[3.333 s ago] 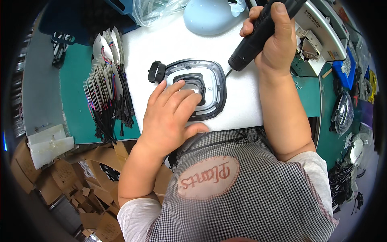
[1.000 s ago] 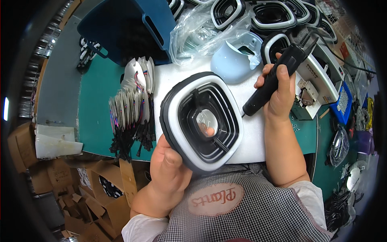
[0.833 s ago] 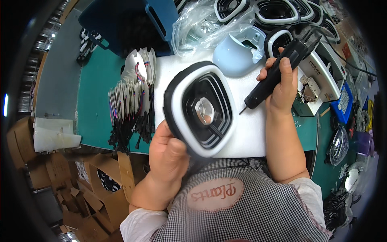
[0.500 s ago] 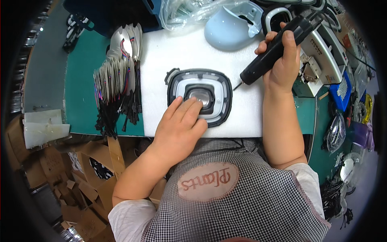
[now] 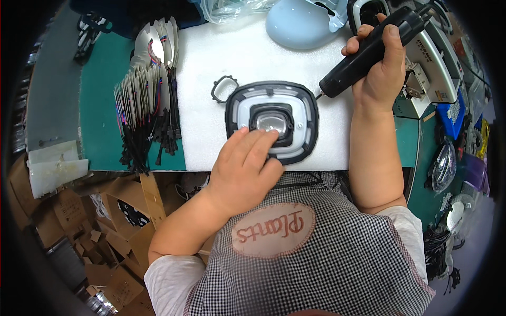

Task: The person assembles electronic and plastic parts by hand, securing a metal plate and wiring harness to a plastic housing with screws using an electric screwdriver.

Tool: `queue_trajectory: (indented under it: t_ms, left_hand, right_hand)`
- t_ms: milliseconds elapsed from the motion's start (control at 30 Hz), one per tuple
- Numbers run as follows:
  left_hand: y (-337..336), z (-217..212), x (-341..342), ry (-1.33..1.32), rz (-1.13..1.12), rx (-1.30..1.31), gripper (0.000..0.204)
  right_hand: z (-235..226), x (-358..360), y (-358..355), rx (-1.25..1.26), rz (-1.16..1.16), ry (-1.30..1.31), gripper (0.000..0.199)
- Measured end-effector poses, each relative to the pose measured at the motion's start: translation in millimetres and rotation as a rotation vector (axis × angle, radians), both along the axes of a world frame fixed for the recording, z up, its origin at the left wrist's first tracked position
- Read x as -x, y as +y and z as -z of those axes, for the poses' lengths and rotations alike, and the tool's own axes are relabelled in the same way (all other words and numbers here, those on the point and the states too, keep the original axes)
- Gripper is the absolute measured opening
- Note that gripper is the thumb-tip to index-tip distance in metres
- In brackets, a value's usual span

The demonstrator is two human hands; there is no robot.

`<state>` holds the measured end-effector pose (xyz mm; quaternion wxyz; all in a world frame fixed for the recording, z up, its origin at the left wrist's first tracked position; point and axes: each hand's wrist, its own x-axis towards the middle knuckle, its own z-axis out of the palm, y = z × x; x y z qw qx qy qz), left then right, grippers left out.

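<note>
My left hand (image 5: 245,163) lies with stretched fingers on the clear lens (image 5: 272,124) in the middle of a rounded black-and-white housing (image 5: 310,113). The housing lies flat on a white foam mat (image 5: 203,142). Raised to the right, my right hand (image 5: 380,71) is wrapped round a black electric screwdriver (image 5: 363,52). Its bit points down and left, close to the housing's upper right edge; whether it touches is unclear. A small dark-rimmed ring part (image 5: 225,89) lies beside the housing's upper left corner.
Left of the mat, a stack of thin light-grey plates with wires (image 5: 145,89) lies on the green table (image 5: 100,105). A light-blue shell (image 5: 300,26) and clear plastic bags (image 5: 234,10) are at the back. At the right stand a grey-white device (image 5: 435,68) and a blue tray (image 5: 450,118).
The housing, with my left hand on it, has shifted right on the mat. The ring part, partly overlapped before, now shows whole. My right hand still grips the screwdriver. The view has shifted slightly.
</note>
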<state>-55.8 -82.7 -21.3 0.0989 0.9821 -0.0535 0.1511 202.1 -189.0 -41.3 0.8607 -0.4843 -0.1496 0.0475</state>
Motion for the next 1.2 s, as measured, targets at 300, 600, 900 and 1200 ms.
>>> queue_trajectory:
  t_ms: [300,600,900,1200]
  left_hand:
    - [4,6,-7,-0.009,-0.044,0.055,0.031]
    - [44,-21,-11,-0.135,-0.112,0.149,0.027]
    - [91,8,-25,0.046,-0.487,-0.013,0.015]
    - [57,-41,-26,0.082,-0.176,0.453,0.018]
  right_hand:
    - [-5,-4,-5,0.016,0.022,-0.128,0.055]
    - [-7,-1,-5,0.015,-0.007,-0.169,0.059]
    - [-7,0,-5,0.027,-0.011,-0.154,0.055]
    - [-24,17,8,-0.017,0.099,-0.025,0.049]
